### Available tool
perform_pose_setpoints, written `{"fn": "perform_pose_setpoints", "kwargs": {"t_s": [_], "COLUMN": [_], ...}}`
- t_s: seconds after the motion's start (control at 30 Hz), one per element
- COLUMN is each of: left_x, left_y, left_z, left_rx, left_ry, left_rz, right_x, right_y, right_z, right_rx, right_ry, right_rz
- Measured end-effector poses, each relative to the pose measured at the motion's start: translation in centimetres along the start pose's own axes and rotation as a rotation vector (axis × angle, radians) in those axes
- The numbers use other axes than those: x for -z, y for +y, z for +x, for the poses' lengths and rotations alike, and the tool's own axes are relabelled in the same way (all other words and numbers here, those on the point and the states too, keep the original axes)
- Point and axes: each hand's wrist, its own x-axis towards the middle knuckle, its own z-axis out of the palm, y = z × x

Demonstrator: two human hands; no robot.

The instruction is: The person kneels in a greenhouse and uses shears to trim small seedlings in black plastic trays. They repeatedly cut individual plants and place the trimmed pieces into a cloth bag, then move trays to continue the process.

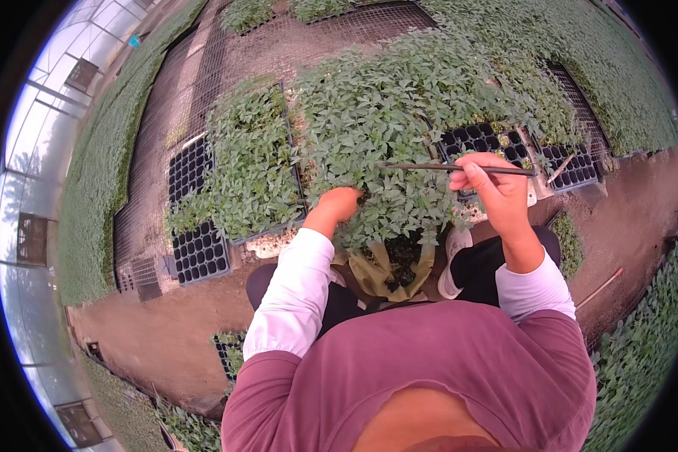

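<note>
My right hand (pixel 494 189) grips a thin, dark rod-like tool (pixel 418 166), held almost level above the leaves, its narrow end pointing left. Among dense green seedlings (pixel 373 124) rests my left hand (pixel 339 206); foliage hides its fingertips, beside a small dark patch. I cannot tell whether that hand holds anything. Between my legs, a yellowish-green sheet or bag (pixel 367 271) bears dark potting soil (pixel 401 260) at the near edge of the seedlings.
Black cell trays (pixel 200 254) lie left of the seedlings, and a partly planted one (pixel 477 138) lies behind my right hand. More seedling beds (pixel 99 186) line both sides. A red-tipped stick (pixel 599 288) lies on the dirt path (pixel 621 220) at right.
</note>
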Motion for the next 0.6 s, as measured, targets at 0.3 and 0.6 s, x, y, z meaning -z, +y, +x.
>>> {"fn": "perform_pose_setpoints", "kwargs": {"t_s": [0.3, 0.6], "left_x": [3.6, 6.2], "left_y": [2.5, 13.5], "left_z": [-1.1, 2.4], "left_rx": [-0.026, -0.397], "left_ry": [0.024, 0.564], "left_rz": [0.130, 0.412], "right_x": [9.3, 10.4], "right_y": [4.0, 5.2], "right_z": [2.7, 3.6], "right_rx": [0.107, 0.057], "right_ry": [0.435, 0.455], "right_rz": [-0.055, -0.070]}}
